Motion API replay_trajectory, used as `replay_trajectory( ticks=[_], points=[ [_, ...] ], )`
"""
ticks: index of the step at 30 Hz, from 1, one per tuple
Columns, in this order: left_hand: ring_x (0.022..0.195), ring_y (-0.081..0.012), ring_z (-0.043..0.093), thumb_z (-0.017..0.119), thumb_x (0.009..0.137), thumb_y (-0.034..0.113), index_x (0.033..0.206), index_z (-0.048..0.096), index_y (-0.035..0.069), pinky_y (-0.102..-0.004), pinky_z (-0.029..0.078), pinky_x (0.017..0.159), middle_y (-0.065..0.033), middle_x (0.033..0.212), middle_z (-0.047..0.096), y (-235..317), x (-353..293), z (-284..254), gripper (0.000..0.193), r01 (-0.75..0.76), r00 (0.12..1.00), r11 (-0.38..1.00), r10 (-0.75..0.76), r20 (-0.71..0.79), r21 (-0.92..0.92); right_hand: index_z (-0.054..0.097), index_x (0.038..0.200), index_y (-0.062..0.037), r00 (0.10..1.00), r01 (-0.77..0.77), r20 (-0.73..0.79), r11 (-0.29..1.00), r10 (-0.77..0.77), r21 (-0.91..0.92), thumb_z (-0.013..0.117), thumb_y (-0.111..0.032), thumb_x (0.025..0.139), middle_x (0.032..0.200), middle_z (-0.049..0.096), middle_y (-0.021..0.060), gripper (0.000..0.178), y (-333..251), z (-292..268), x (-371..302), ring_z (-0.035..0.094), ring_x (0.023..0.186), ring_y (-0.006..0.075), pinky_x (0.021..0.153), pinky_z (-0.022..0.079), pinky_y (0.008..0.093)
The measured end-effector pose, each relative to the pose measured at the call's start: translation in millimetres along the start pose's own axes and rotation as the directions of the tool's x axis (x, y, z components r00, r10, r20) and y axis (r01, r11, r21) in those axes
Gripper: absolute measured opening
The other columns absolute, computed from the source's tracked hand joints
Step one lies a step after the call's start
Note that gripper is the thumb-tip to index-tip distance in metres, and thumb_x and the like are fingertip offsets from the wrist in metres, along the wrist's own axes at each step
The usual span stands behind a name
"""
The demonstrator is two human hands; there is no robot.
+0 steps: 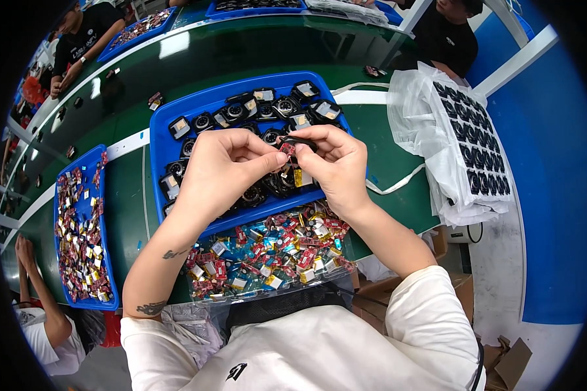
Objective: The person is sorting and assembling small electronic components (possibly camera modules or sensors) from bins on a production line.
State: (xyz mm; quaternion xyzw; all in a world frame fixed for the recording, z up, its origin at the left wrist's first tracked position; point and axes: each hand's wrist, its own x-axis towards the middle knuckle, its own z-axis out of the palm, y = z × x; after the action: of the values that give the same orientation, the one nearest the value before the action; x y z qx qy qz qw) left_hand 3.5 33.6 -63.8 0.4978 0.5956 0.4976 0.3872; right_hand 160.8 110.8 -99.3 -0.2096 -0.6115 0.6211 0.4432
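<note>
Both my hands meet over a blue tray (pixel 155 156) of black smartwatch cases. Between the thumb and fingers of my left hand (pixel 225 166) is a small red circuit board (pixel 287 149). My right hand (pixel 336 163) grips a black watch case (pixel 299 139), its thumb beside the board. The board lies against the case's opening; whether it is seated inside, I cannot tell. A yellow-and-silver battery (pixel 301 177) shows just below my fingers. Closer to my body, a clear tray (pixel 274 294) holds many red boards with batteries and blue film.
Another blue tray (pixel 111 260) of boards stands at the left. On the right, a black tray of watch parts (pixel 473 140) rests on white plastic sheeting (pixel 414 111). A green conveyor belt (pixel 241 49) runs behind, with people across it. A co-worker's hands (pixel 25 253) show at the far left.
</note>
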Motion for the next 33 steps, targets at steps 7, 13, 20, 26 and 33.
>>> replay_trajectory(
  ticks=[7, 13, 20, 26, 33],
  points=[
    [0.066, -0.0055, 0.061, 0.073, 0.079, 0.007, 0.082, 0.065, -0.002, -0.0158, 0.047, 0.06, -0.0046, 0.074, 0.066, 4, 4, -2, 0.013, 0.023, 0.997, 0.99, -0.013, -0.071, 0.136, 0.062, 0.104, 0.0059, 0.998, -0.05, 0.036, 0.998, 0.049, 0.027, 0.063, 0.002, 0.083, 0.098, 0.066, 0.0121, 0.021, 0, -1, 0, 0.064, 0.089, 0.013, 0.08, 0.052, 0.024],
    [0.067, -0.0055, 0.06, 0.073, 0.078, 0.008, 0.085, 0.065, -0.002, -0.018, 0.047, 0.062, -0.0037, 0.075, 0.066, 0, 8, -6, 0.014, -0.065, 0.996, 0.978, 0.075, -0.044, 0.197, 0.062, 0.106, 0.0058, 0.996, 0.057, 0.06, 0.99, -0.065, 0.129, 0.063, 0.001, 0.085, 0.098, 0.066, 0.0108, 0.021, 1, 2, 2, 0.064, 0.089, 0.0127, 0.08, 0.052, 0.0234],
    [0.074, -0.0069, 0.062, 0.072, 0.08, 0.009, 0.085, 0.067, -0.001, -0.0203, 0.049, 0.07, -0.0047, 0.08, 0.067, 3, 24, -17, 0.012, -0.042, 0.999, 0.995, 0.043, -0.01, 0.09, 0.06, 0.111, 0.005, 0.998, 0.061, 0.025, 0.998, -0.06, -0.033, 0.057, -0.007, 0.091, 0.094, 0.067, 0.0119, 0.023, -2, -12, 12, 0.065, 0.085, 0.0144, 0.075, 0.053, 0.0251],
    [0.073, -0.0099, 0.063, 0.072, 0.079, 0.02, 0.087, 0.072, 0.002, -0.0255, 0.048, 0.071, -0.0064, 0.077, 0.07, -5, 129, -67, 0.019, -0.046, 0.938, 0.913, 0.179, -0.297, 0.405, 0.056, 0.116, 0.0056, 0.959, 0.195, 0.21, 0.981, -0.192, 0.005, 0.042, 0.007, 0.091, 0.116, 0.06, 0.0185, 0.029, -10, -9, 7, 0.066, 0.092, 0.0214, 0.076, 0.055, 0.029],
    [0.081, -0.0212, 0.068, 0.077, 0.069, 0.039, 0.081, 0.074, 0.009, -0.0324, 0.051, 0.076, -0.0093, 0.083, 0.071, -63, 233, -62, 0.033, 0.289, 0.948, 0.672, -0.104, -0.3, 0.682, 0.063, 0.108, 0.002, 0.829, 0.341, 0.486, 0.939, -0.275, -0.051, 0.045, 0.015, 0.081, 0.113, 0.062, 0.0186, 0.035, -6, 2, -13, 0.068, 0.09, 0.0209, 0.079, 0.053, 0.0304]
  ],
)
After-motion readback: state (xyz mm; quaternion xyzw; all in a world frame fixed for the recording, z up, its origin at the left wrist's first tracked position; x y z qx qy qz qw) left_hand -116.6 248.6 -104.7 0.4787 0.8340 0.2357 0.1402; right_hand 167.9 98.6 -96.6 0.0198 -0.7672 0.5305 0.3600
